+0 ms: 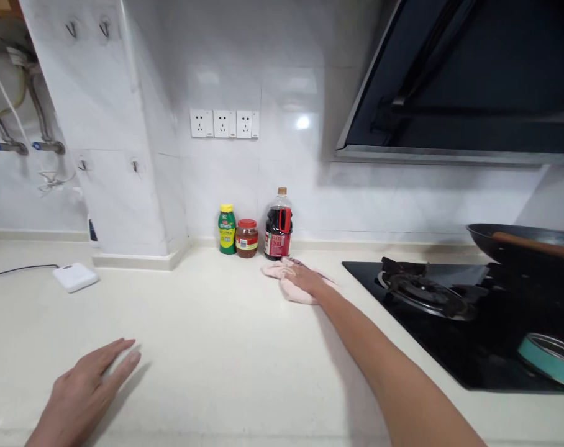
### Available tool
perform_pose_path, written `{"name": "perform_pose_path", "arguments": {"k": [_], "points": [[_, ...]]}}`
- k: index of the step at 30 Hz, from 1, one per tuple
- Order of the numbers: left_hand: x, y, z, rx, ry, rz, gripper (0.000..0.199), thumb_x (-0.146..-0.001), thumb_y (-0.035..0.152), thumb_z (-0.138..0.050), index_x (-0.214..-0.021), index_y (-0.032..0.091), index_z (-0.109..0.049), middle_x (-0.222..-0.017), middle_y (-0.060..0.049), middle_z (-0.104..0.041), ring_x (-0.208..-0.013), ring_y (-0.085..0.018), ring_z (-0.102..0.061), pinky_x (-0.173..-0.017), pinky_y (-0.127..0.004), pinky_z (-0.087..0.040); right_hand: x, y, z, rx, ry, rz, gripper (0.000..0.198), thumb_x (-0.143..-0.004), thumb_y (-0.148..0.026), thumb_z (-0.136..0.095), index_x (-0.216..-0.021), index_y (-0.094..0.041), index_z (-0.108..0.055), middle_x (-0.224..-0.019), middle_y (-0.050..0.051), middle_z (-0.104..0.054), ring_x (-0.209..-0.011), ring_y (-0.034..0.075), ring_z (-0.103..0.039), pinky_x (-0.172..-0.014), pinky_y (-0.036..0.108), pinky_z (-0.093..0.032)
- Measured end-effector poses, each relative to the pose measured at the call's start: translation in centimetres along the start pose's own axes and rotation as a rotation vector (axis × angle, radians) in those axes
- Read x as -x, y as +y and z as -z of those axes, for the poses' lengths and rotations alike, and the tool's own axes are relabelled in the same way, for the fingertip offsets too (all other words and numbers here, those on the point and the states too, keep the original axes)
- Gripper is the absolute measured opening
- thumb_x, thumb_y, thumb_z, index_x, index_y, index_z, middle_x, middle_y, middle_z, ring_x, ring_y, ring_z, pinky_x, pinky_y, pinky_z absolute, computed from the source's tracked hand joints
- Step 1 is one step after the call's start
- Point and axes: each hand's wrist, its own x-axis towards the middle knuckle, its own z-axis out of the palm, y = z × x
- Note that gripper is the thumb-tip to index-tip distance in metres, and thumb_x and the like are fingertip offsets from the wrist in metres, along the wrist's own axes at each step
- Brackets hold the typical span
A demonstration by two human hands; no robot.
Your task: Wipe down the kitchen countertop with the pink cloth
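Note:
My right hand (304,278) is stretched far forward on the white countertop (226,347), pressing down on a pale pink cloth (297,294) and holding it. Part of the cloth is bunched under the palm, so some fingers are hidden. Just behind the cloth stands a large soy sauce bottle (279,230) with a brown cap and a red handle. My left hand (89,385) is at the lower left over the counter, fingers extended and thumb apart, with nothing in it.
Left of the bottle are a red-lidded jar (246,241) and a green squeeze bottle (227,231). A white box (75,277) with a cable lies at left. At right, the black gas hob (487,347) bears a wok (491,248) and a teal round container (550,360). A range hood (450,155) overhangs.

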Motion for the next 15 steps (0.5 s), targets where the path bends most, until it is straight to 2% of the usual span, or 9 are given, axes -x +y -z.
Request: {"name": "perform_pose_path", "arguments": {"k": [3,6,11,15], "points": [[-0.1,0.0,0.1,-0.015,0.021,-0.017,0.062,-0.08,0.07,-0.045,-0.117,0.03,-0.076,-0.134,0.001,-0.072,-0.127,-0.032,-0.064,-0.113,-0.047,-0.047,3.1,4.6,1.0,0.04,0.026,-0.145,0.056,-0.106,-0.056,-0.052,-0.148,-0.021,-0.049,-0.155,0.014,-0.044,-0.142,0.033,-0.042,-0.12,0.061,-0.031],[-0.2,-0.2,0.0,-0.041,0.005,-0.025,0.065,-0.081,0.071,-0.044,-0.12,0.029,-0.075,-0.134,0.0,-0.072,-0.126,-0.032,-0.064,-0.113,-0.048,-0.046,6.9,6.9,1.9,0.088,0.03,-0.221,0.056,-0.106,-0.056,-0.049,-0.149,-0.02,-0.049,-0.155,0.014,-0.045,-0.141,0.032,-0.043,-0.12,0.058,-0.031],[-0.6,-1.0,-0.7,-0.092,0.026,-0.056,0.062,-0.085,0.074,-0.041,-0.12,0.034,-0.073,-0.135,0.005,-0.071,-0.123,-0.033,-0.066,-0.108,-0.048,-0.048,14.5,6.3,2.5,0.154,0.029,-0.22,0.058,-0.108,-0.05,-0.032,-0.155,-0.018,-0.044,-0.161,0.012,-0.039,-0.149,0.03,-0.033,-0.124,0.046,-0.026],[-1.1,-1.7,-1.5,-0.106,0.015,-0.082,0.065,-0.087,0.076,-0.039,-0.123,0.033,-0.071,-0.138,0.004,-0.069,-0.124,-0.034,-0.065,-0.108,-0.049,-0.047,21.7,4.0,2.2,0.181,0.019,-0.25,0.07,-0.104,-0.063,-0.03,-0.158,-0.02,-0.04,-0.164,0.008,-0.033,-0.152,0.029,-0.028,-0.125,0.048,-0.024]]}}
